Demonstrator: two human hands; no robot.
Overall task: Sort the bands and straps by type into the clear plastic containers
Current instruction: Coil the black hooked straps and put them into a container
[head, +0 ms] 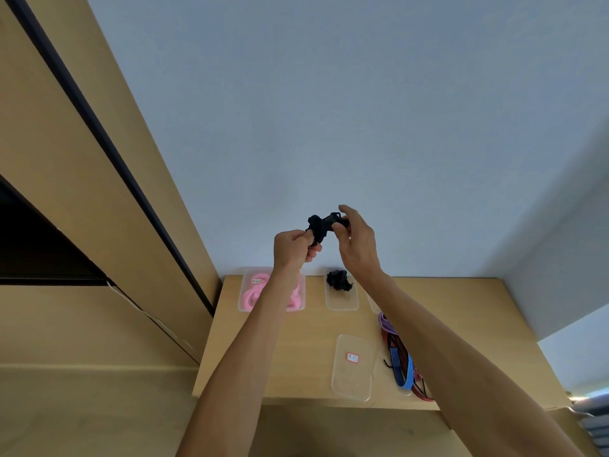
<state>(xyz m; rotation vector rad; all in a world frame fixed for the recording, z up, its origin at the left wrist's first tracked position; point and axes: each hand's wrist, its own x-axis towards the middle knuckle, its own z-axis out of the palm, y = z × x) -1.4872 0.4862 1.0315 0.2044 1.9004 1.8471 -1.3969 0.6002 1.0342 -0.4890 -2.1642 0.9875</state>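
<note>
Bunched black fabric strap [324, 226] is pinched between left hand [291, 247] and right hand [357, 247], raised for bundling, presumably.

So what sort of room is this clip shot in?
Probably a home or office corner used for sorting: a small wooden desk against a plain pale wall, labelled clear containers on it, and wood-panelled cabinetry beside it. Nothing shows which.

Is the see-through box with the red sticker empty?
Empty. Only the red-edged label shows through the clear container; the tabletop shows through elsewhere.
</note>
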